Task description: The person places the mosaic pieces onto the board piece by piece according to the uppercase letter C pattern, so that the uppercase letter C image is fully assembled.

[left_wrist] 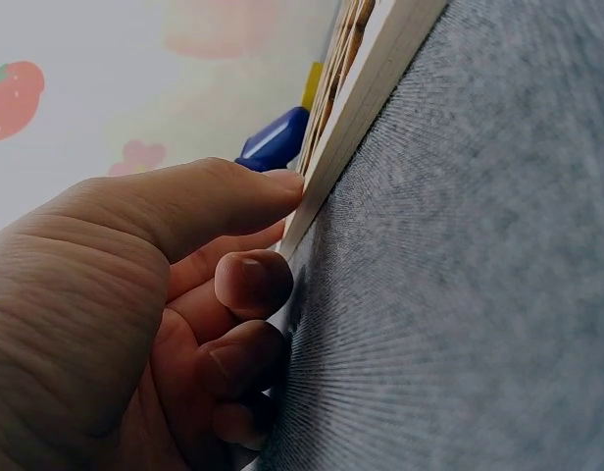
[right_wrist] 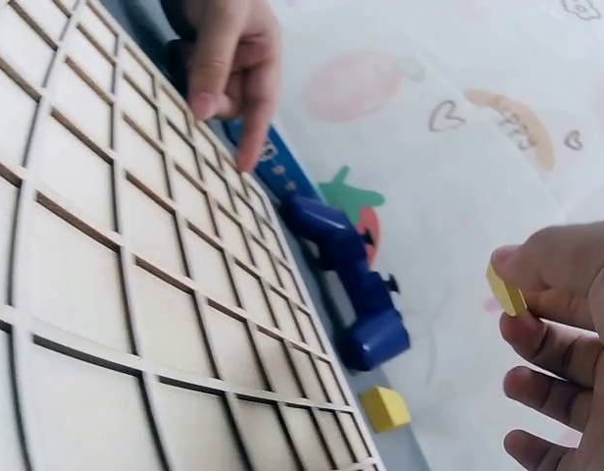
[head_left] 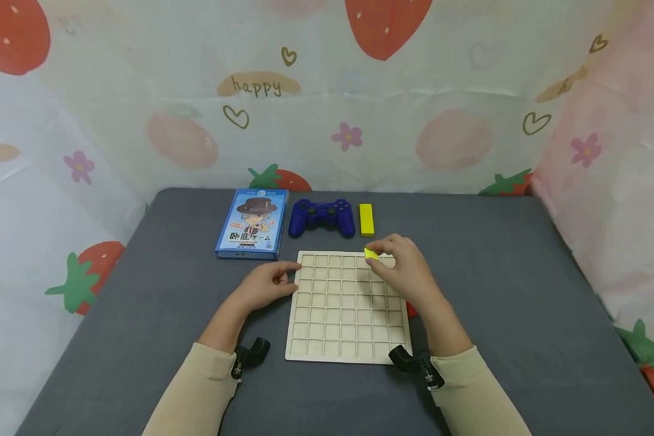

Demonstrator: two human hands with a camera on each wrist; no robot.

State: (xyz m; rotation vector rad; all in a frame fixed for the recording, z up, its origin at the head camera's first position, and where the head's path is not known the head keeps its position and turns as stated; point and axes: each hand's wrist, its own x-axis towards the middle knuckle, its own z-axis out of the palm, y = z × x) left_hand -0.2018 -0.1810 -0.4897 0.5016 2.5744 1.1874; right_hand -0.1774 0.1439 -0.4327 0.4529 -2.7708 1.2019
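Observation:
A square wooden grid board [head_left: 321, 315] lies flat on the grey table in the head view, its square cells bare. My left hand [head_left: 264, 284] is at the board's left edge, index finger and thumb extended to it. In the left wrist view the thumb [left_wrist: 238, 196] touches the board's side, while the other fingers curl loosely below. Between thumb and fingertips, my right hand [head_left: 407, 269] pinches a small yellow block [head_left: 370, 254] over the board's far right part. The right wrist view shows that block [right_wrist: 505, 287] held up above the board's surface.
Behind the board stand a blue game box [head_left: 253, 224], a blue game controller [head_left: 322, 218] and a yellow bar [head_left: 366, 220]. Part of a red object [head_left: 411, 309] shows beside the board's right edge, near the right wrist. A patterned cloth hangs behind the table.

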